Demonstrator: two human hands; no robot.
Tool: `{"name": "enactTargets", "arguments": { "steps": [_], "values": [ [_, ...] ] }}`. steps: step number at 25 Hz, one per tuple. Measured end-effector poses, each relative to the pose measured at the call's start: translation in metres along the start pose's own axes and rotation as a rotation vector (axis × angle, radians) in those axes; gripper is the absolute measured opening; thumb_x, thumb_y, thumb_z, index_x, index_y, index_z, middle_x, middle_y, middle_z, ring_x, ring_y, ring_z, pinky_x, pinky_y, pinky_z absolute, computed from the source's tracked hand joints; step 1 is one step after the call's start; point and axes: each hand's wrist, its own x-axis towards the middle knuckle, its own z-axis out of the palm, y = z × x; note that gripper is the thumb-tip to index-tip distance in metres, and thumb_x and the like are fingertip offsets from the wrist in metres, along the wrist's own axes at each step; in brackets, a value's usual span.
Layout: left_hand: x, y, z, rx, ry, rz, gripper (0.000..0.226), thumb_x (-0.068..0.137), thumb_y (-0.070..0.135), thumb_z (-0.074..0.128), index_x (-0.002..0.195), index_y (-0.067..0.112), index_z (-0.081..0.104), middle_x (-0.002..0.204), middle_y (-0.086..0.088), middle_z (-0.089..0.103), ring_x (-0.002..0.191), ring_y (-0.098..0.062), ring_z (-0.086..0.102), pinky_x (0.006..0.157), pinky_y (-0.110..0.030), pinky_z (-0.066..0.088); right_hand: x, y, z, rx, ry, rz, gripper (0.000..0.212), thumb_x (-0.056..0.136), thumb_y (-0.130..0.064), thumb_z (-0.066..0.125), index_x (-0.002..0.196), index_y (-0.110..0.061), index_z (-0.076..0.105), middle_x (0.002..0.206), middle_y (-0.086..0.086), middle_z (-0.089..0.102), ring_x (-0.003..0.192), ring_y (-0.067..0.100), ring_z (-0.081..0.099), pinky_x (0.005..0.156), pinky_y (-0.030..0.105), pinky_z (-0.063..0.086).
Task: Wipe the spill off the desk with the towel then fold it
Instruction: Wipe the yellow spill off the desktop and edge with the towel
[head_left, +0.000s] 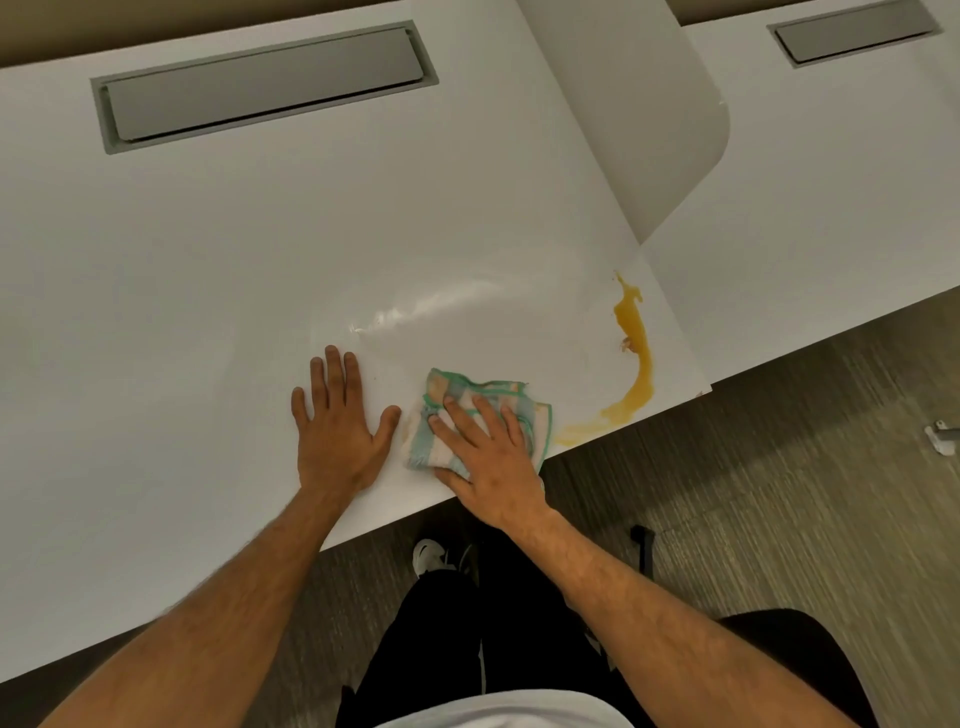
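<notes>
A crumpled towel (457, 397) with green edging and pale stripes lies near the front edge of the white desk (208, 270). My right hand (491, 457) presses flat on top of it, fingers spread over the cloth. To its right, an orange-yellow spill (636, 353) curves from the desk's right side down toward the front edge, its thin tail ending just right of the towel. My left hand (337, 426) rests flat on the bare desk, palm down, just left of the towel. A faint wet streak (415, 312) shines behind the hands.
A grey cable-tray lid (260, 83) is set into the desk at the back. A white divider panel (649, 114) separates this desk from a second desk (831, 182) on the right. Below the front edge are the floor, my dark trousers and a white shoe (428, 556).
</notes>
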Motion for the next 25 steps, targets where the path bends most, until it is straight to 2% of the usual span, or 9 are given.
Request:
{"name": "enactTargets", "arguments": {
  "steps": [3,5,7,10,12,14,16,21,25],
  "values": [
    [0.0,0.0,-0.001,0.001,-0.011,-0.005,0.092,0.099,0.07,0.021,0.167,0.017,-0.007,0.176,-0.006,-0.012,0.163,-0.027,-0.007,0.13,-0.057,0.002,-0.011,0.008,-0.008,-0.035,-0.026,-0.056,0.068,0.094,-0.052,0.052,0.156,-0.036,0.03,0.165,-0.005,0.029,0.146,0.032,0.03,0.117,0.055,0.024],
    [0.0,0.002,-0.002,0.009,-0.018,-0.011,0.091,0.099,0.07,0.022,0.168,0.016,-0.006,0.176,-0.006,-0.012,0.163,-0.028,-0.007,0.13,-0.057,0.003,-0.009,0.011,-0.021,0.022,-0.028,-0.048,0.065,0.091,-0.037,0.062,0.152,-0.033,0.04,0.159,-0.003,0.04,0.133,0.033,0.043,0.108,0.054,0.038],
    [0.0,0.002,-0.003,0.022,-0.017,-0.012,0.091,0.099,0.069,0.021,0.167,0.016,-0.006,0.176,-0.007,-0.012,0.163,-0.028,-0.007,0.13,-0.058,0.004,0.005,0.015,-0.042,0.27,0.019,0.111,0.062,0.089,-0.022,0.066,0.147,-0.031,0.047,0.145,0.0,0.055,0.117,0.028,0.051,0.097,0.053,0.046],
    [0.0,0.003,-0.004,0.021,-0.031,-0.015,0.091,0.1,0.069,0.022,0.167,0.016,-0.006,0.176,-0.006,-0.012,0.163,-0.028,-0.008,0.13,-0.058,0.005,0.045,0.043,-0.074,0.528,0.27,0.366,0.052,0.095,-0.025,0.061,0.145,-0.029,0.047,0.132,0.002,0.062,0.113,0.021,0.053,0.092,0.047,0.05],
    [-0.001,0.003,-0.003,0.019,-0.033,-0.013,0.091,0.1,0.069,0.022,0.167,0.016,-0.007,0.176,-0.006,-0.013,0.163,-0.028,-0.008,0.13,-0.058,0.005,0.075,0.06,-0.081,0.51,0.28,0.443,0.051,0.101,-0.036,0.054,0.149,-0.024,0.044,0.145,0.005,0.055,0.13,0.03,0.049,0.106,0.052,0.043],
    [0.0,0.002,-0.002,0.015,-0.028,-0.02,0.091,0.1,0.07,0.022,0.167,0.016,-0.007,0.176,-0.006,-0.014,0.163,-0.027,-0.009,0.13,-0.058,0.006,0.099,0.06,-0.07,0.277,0.089,0.56,0.063,0.102,-0.051,0.045,0.159,-0.03,0.026,0.166,0.002,0.026,0.151,0.034,0.022,0.121,0.057,0.02],
    [0.001,0.002,-0.001,0.015,-0.019,-0.015,0.091,0.1,0.07,0.023,0.167,0.017,-0.008,0.176,-0.006,-0.013,0.163,-0.027,-0.009,0.13,-0.058,0.006,0.115,0.056,-0.052,0.067,0.028,0.586,0.07,0.101,-0.06,0.038,0.161,-0.035,0.012,0.17,-0.001,0.006,0.155,0.035,0.003,0.122,0.058,0.007],
    [0.001,0.001,0.002,0.005,-0.013,-0.007,0.092,0.1,0.068,0.029,0.167,0.016,-0.007,0.177,-0.007,-0.011,0.163,-0.028,-0.007,0.13,-0.058,0.005,0.184,0.05,-0.043,0.038,0.034,0.422,0.073,0.097,-0.064,0.042,0.16,-0.032,0.021,0.169,-0.001,0.016,0.154,0.037,0.01,0.121,0.058,0.011],
    [0.002,0.0,0.004,0.01,0.017,-0.01,0.093,0.1,0.068,0.03,0.168,0.016,-0.006,0.177,-0.007,-0.01,0.163,-0.027,-0.007,0.13,-0.058,0.007,0.208,0.023,-0.032,-0.028,0.013,0.222,0.071,0.097,-0.058,0.045,0.159,-0.029,0.025,0.168,0.0,0.022,0.153,0.036,0.016,0.12,0.06,0.014]
  ]
}}
